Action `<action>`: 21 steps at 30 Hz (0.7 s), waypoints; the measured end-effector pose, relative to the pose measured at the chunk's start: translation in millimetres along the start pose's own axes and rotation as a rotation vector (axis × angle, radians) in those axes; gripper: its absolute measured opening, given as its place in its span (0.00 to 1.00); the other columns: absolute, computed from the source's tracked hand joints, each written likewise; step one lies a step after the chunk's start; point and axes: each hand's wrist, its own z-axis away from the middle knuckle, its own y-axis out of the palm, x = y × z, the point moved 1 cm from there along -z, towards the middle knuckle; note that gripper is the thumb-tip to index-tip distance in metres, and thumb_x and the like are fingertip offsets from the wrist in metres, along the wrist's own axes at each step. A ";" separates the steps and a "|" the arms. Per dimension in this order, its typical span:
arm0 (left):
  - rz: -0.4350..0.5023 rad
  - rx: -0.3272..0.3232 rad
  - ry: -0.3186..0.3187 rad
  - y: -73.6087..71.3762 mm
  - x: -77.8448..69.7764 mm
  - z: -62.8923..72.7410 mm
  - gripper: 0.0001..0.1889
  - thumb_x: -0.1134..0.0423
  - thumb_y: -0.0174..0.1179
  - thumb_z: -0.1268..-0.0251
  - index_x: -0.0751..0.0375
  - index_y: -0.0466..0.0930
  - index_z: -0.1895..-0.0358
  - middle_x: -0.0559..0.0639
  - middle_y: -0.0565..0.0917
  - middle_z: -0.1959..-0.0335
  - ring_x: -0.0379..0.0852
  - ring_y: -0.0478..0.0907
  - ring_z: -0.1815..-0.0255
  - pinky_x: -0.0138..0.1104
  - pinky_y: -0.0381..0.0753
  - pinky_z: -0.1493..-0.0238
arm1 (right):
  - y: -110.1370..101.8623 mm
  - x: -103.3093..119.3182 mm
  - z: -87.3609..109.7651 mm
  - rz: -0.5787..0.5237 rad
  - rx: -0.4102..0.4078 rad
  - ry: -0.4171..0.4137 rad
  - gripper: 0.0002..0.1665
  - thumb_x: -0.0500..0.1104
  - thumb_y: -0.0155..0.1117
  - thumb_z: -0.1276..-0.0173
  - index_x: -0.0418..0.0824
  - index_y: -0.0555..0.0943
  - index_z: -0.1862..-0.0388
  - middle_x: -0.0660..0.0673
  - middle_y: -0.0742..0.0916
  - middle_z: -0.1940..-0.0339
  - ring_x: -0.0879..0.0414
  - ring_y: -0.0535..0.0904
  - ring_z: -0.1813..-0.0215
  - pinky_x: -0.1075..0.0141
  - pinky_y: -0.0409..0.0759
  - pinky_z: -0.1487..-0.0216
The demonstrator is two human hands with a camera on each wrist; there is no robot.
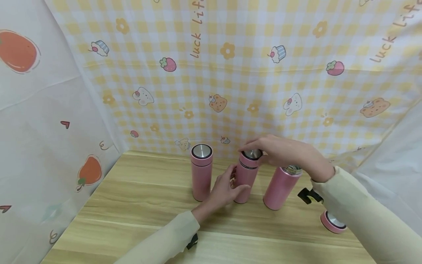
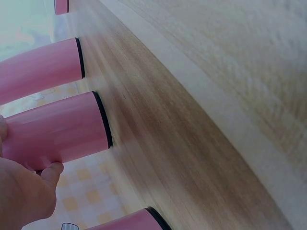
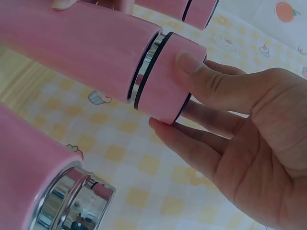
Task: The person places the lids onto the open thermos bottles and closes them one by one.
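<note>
Upright on the table stands a pink thermos bottle [image 1: 246,179], the middle of three. My left hand [image 1: 222,189] grips its body from the left, with the thumb along the near side. From above, my right hand [image 1: 284,151] holds the thermos lid [image 3: 169,76] between thumb and fingers. A silver strip of the neck [image 3: 144,67] shows between lid and body in the right wrist view. To the right, another pink thermos [image 1: 279,189] is without its lid, its metal neck [image 3: 79,203] bare.
A third pink thermos [image 1: 202,179] with its lid on stands at the left. One loose pink lid [image 1: 333,222] lies at the right, beside my right sleeve. Behind the wooden table [image 1: 145,205] hangs a yellow checked cloth [image 1: 197,88].
</note>
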 end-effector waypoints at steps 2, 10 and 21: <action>-0.001 0.000 -0.007 -0.3 -0.1 0.3 0.34 0.54 0.69 0.32 0.56 0.64 0.28 0.54 0.77 0.36 0.45 0.74 0.36 0.37 0.77 0.39 | 0.3 0.5 -1.1 0.004 0.002 0.011 0.35 0.27 0.76 0.41 0.40 0.80 0.33 0.43 0.82 0.37 0.52 0.81 0.45 0.59 0.83 0.49; 0.004 0.003 -0.014 -1.0 -1.5 1.5 0.35 0.55 0.69 0.31 0.57 0.63 0.26 0.55 0.76 0.34 0.46 0.73 0.35 0.39 0.76 0.38 | -0.8 4.5 -4.3 -0.013 -0.002 0.049 0.31 0.27 0.72 0.38 0.38 0.81 0.34 0.40 0.84 0.41 0.60 0.80 0.63 0.66 0.81 0.64; 0.007 0.004 -0.012 -0.8 -2.4 1.4 0.35 0.56 0.69 0.31 0.56 0.62 0.26 0.54 0.75 0.33 0.46 0.72 0.34 0.39 0.75 0.38 | -1.5 5.8 -5.4 0.013 -0.006 0.074 0.30 0.32 0.74 0.37 0.35 0.80 0.35 0.40 0.85 0.48 0.58 0.80 0.61 0.65 0.81 0.61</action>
